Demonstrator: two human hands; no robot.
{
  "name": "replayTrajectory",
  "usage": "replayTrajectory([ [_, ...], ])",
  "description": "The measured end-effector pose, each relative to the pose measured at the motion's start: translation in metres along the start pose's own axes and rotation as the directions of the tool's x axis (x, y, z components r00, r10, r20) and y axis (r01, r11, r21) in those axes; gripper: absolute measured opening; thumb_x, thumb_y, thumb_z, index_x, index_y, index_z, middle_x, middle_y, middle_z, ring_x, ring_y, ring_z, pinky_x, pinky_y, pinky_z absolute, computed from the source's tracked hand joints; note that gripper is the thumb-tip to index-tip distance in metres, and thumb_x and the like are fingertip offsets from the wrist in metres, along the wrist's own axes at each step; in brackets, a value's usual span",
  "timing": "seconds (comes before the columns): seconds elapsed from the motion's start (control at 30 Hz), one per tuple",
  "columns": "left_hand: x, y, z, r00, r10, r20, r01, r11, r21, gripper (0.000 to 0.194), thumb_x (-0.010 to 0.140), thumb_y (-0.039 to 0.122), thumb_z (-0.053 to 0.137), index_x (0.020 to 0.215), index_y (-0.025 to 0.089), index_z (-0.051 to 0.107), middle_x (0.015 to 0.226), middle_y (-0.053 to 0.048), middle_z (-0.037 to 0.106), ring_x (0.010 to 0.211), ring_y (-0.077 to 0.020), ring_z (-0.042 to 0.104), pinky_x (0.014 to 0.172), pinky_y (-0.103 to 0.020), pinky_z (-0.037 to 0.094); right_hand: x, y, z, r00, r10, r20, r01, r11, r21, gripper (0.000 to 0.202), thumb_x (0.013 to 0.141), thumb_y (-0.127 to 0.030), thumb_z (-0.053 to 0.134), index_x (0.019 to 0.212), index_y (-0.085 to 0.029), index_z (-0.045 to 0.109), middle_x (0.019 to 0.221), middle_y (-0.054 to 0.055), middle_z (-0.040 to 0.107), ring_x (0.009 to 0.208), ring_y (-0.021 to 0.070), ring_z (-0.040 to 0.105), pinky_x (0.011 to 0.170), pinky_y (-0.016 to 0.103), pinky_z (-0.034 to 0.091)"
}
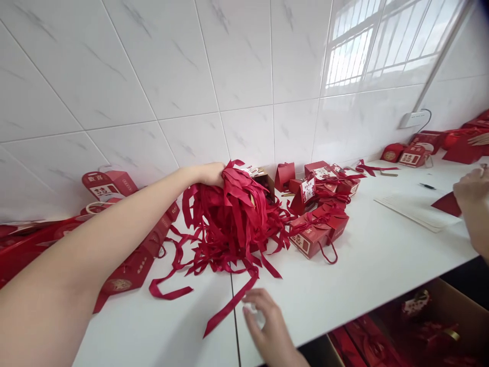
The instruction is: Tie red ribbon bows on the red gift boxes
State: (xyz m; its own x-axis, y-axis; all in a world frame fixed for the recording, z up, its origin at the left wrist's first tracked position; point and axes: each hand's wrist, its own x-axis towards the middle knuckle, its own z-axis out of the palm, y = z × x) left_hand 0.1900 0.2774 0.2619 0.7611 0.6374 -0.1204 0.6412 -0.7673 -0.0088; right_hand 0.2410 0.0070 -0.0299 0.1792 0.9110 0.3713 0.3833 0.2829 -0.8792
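Observation:
My left hand [211,174] reaches across to the top of a big heap of red ribbons [240,219] and is closed on a bunch of them. Its fingertips are hidden behind the strips. Loose ribbon ends trail over the white table [175,326] toward me. Low in the view, my right hand [269,326] is open, thumb and fingers curved apart with nothing between them. It is beside the tip of one long hanging ribbon strip [233,306]; I cannot tell whether they touch.
Red gift boxes [321,229] with ribbons stand right of the heap. Flat red box pieces [130,270] lie under my left arm. A co-worker's hand [473,188] is at the right, near a pen [427,186]. Below the table edge, a carton [462,306] holds red boxes.

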Motion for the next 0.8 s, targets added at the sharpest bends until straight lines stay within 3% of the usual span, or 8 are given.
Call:
replayTrajectory([
  [0.1,-0.014,0.006,0.012,0.992,0.121,-0.024,-0.122,0.992,-0.039,0.043,0.070,0.038,0.055,0.107,0.019,0.065,0.104,-0.001,0.070,0.090,-0.0181,0.063,0.077,-0.022,0.047,0.047,-0.025,-0.037,0.969,-0.046,-0.242,0.076,0.991,0.114,0.023,0.092,-0.032,0.043,0.087,-0.019,0.062,0.086,0.008,0.063,0.083,0.0187,0.060,0.073,0.030,0.048],
  [0.17,-0.023,0.010,0.022,0.979,0.181,-0.092,-0.185,0.982,-0.035,0.041,0.073,0.038,0.052,0.107,0.019,0.064,0.106,-0.002,0.069,0.091,-0.0180,0.063,0.080,-0.023,0.047,0.075,-0.039,-0.054,0.950,-0.055,-0.307,0.102,0.985,0.138,0.025,0.092,-0.035,0.043,0.088,-0.019,0.062,0.089,0.008,0.063,0.085,0.0183,0.059,0.075,0.029,0.046],
  [0.27,-0.032,0.019,0.033,0.968,0.190,-0.166,-0.187,0.982,0.038,0.033,0.073,0.037,0.052,0.095,0.017,0.066,0.095,-0.003,0.070,0.084,-0.0187,0.064,0.076,-0.023,0.047,0.106,-0.052,-0.061,0.958,0.016,-0.286,0.036,0.984,0.177,0.030,0.091,-0.041,0.043,0.085,-0.018,0.062,0.084,0.005,0.062,0.080,0.0177,0.057,0.071,0.028,0.044],
  [0.33,-0.036,0.025,0.037,0.975,0.143,-0.171,-0.127,0.987,0.100,0.030,0.071,0.036,0.053,0.090,0.017,0.066,0.088,-0.004,0.070,0.080,-0.0196,0.064,0.070,-0.024,0.047,0.116,-0.056,-0.056,0.968,0.102,-0.230,-0.036,0.961,0.274,0.033,0.088,-0.046,0.048,0.079,-0.017,0.060,0.073,0.002,0.058,0.068,0.0150,0.053,0.062,0.025,0.041],
  [0.47,-0.041,0.029,0.042,0.985,0.014,-0.173,0.019,0.982,0.187,0.027,0.069,0.037,0.055,0.085,0.018,0.065,0.084,-0.007,0.069,0.078,-0.0240,0.066,0.064,-0.027,0.046,0.121,-0.056,-0.047,0.962,0.187,-0.197,-0.080,0.887,0.455,0.034,0.082,-0.049,0.054,0.071,-0.017,0.055,0.061,-0.003,0.049,0.056,0.0104,0.043,0.052,0.023,0.034],
  [0.57,-0.045,0.019,0.050,0.981,-0.062,-0.186,0.098,0.976,0.192,0.025,0.067,0.038,0.056,0.080,0.019,0.064,0.081,-0.008,0.069,0.077,-0.0267,0.066,0.063,-0.029,0.046,0.118,-0.049,-0.054,0.964,0.224,-0.140,-0.129,0.862,0.490,0.035,0.081,-0.049,0.055,0.073,-0.016,0.059,0.063,0.000,0.055,0.060,0.0125,0.050,0.057,0.024,0.039],
  [0.7,-0.052,-0.008,0.072,0.961,-0.176,-0.215,0.214,0.963,0.166,0.025,0.067,0.037,0.057,0.081,0.018,0.064,0.080,-0.010,0.068,0.078,-0.0292,0.066,0.066,-0.033,0.048,0.104,-0.032,-0.083,0.958,0.261,-0.115,-0.190,0.885,0.425,0.036,0.076,-0.051,0.061,0.074,-0.015,0.065,0.067,0.004,0.063,0.067,0.0174,0.058,0.065,0.028,0.045],
  [0.8,-0.058,-0.028,0.098,0.943,-0.238,-0.232,0.271,0.954,0.124,0.024,0.068,0.031,0.056,0.082,0.015,0.065,0.079,-0.013,0.067,0.082,-0.0331,0.066,0.071,-0.039,0.049,0.080,-0.021,-0.121,0.922,0.257,-0.290,-0.170,0.941,0.293,0.037,0.073,-0.053,0.063,0.074,-0.015,0.068,0.064,0.005,0.063,0.064,0.0182,0.057,0.062,0.029,0.045],
])
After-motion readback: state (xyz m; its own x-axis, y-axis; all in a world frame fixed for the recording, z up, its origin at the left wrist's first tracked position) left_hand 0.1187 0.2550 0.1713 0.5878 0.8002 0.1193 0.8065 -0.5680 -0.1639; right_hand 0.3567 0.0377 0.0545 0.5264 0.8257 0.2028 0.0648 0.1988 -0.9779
